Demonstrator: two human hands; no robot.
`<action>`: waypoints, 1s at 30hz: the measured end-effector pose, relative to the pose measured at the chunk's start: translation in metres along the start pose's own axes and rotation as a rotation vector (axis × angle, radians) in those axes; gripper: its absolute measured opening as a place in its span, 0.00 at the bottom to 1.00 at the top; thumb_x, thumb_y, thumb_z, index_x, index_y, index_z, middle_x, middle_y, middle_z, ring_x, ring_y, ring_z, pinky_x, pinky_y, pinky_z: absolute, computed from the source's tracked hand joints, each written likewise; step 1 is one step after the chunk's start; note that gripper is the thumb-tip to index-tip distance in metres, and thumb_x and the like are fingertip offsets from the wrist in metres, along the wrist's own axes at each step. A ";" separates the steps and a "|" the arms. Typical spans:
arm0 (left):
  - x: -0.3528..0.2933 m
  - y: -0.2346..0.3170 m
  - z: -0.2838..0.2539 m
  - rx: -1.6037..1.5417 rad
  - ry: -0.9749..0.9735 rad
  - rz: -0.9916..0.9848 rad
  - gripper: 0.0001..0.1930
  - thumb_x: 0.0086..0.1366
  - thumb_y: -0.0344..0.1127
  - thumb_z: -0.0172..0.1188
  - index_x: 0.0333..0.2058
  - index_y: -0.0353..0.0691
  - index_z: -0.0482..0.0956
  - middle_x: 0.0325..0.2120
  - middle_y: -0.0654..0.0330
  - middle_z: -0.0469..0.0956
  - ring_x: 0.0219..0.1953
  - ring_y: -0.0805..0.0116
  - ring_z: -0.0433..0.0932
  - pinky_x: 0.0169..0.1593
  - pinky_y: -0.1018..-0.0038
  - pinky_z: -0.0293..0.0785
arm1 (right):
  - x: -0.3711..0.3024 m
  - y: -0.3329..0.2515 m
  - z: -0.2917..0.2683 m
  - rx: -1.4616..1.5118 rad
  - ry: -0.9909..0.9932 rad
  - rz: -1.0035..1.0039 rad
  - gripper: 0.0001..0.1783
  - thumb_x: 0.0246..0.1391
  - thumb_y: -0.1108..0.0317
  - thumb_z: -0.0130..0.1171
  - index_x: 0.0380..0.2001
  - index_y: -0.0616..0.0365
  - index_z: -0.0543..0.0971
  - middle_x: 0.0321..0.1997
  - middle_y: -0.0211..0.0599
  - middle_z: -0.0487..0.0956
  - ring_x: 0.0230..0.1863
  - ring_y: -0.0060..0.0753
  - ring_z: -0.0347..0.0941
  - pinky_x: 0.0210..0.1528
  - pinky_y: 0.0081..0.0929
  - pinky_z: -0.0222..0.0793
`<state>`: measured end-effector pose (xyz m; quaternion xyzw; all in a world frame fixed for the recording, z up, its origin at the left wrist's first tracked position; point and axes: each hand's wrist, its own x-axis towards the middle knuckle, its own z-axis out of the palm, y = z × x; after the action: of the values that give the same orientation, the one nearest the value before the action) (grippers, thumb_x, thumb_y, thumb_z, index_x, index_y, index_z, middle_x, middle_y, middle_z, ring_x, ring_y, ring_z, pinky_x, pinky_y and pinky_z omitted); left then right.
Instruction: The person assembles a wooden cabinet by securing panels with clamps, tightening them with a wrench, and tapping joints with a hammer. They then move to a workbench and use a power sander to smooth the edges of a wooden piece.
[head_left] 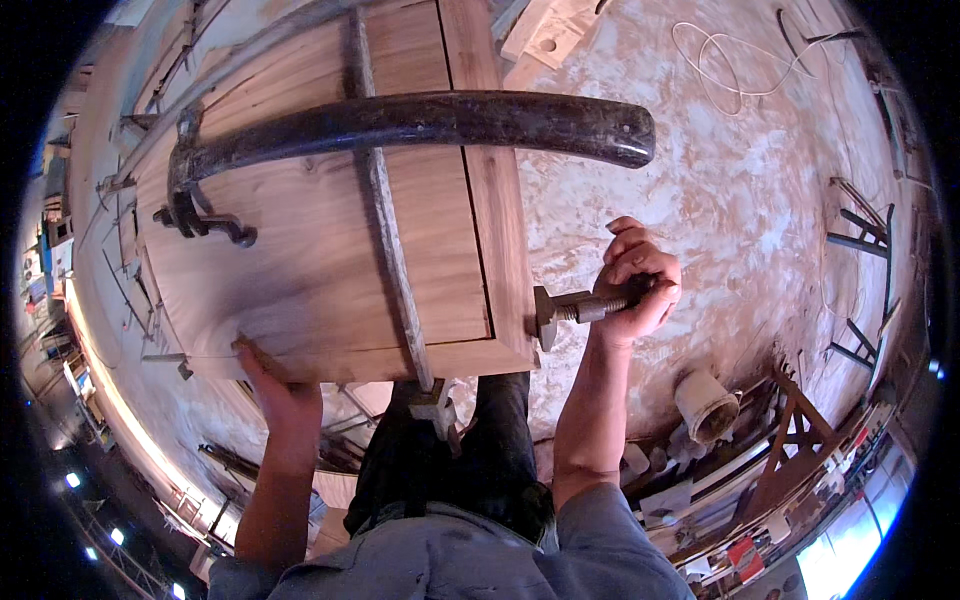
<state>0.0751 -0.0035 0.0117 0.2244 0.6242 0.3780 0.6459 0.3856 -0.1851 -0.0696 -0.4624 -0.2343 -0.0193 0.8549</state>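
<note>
Right hand is wrapped shut around the threaded screw handle of a clamp, fingers curled over the top, thumb side toward the panel. Left hand grips the near left edge of the wooden panel, fingers folded over the rim from below; only the back of the hand and the thumb area show.

Head view, edges and clearance: the clamp screw ends in a flat pad that sits just beside the panel's right near corner; contact cannot be confirmed. To the right of that edge the dusty, pale floor lies open up to a loop of white cord and metal frames near the rim. Left of the panel, long rails and bars run close alongside, leaving little room. Below the near edge the person's dark trousers stand against the panel, and a paper roll lies near the right forearm.

Condition of the panel: warm brown boards with visible grain, a narrower strip along the right side set off by a dark joint line. A grey bar clamp crosses it from far to near. A heavy dark curved iron bar spans it crosswise, its rounded end overhanging the right edge, its left end hooked at a bracket.
</note>
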 end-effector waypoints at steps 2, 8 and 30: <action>0.002 0.001 -0.002 0.005 -0.007 0.002 0.33 0.65 0.62 0.46 0.63 0.51 0.58 0.63 0.63 0.59 0.65 0.61 0.57 0.66 0.57 0.54 | 0.001 -0.001 -0.007 -0.070 -0.085 0.022 0.23 0.65 0.54 0.39 0.21 0.58 0.67 0.14 0.31 0.63 0.20 0.32 0.58 0.34 0.44 0.61; -0.002 0.001 0.001 -0.002 0.041 -0.044 0.34 0.65 0.62 0.46 0.63 0.48 0.58 0.63 0.61 0.59 0.64 0.62 0.58 0.65 0.59 0.56 | 0.003 -0.012 -0.005 -0.126 -0.082 0.097 0.21 0.63 0.67 0.39 0.15 0.60 0.64 0.14 0.32 0.62 0.19 0.32 0.56 0.29 0.40 0.59; 0.013 -0.009 -0.019 -0.112 -0.218 -0.017 0.38 0.60 0.64 0.54 0.59 0.41 0.61 0.57 0.58 0.66 0.59 0.63 0.66 0.60 0.63 0.64 | 0.011 -0.039 -0.018 -0.969 0.091 0.913 0.27 0.57 0.52 0.49 0.16 0.65 0.77 0.15 0.36 0.73 0.19 0.28 0.68 0.27 0.30 0.65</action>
<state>0.0580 -0.0026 -0.0055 0.2226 0.5300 0.3802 0.7246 0.3928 -0.2194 -0.0428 -0.8458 0.0565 0.2219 0.4818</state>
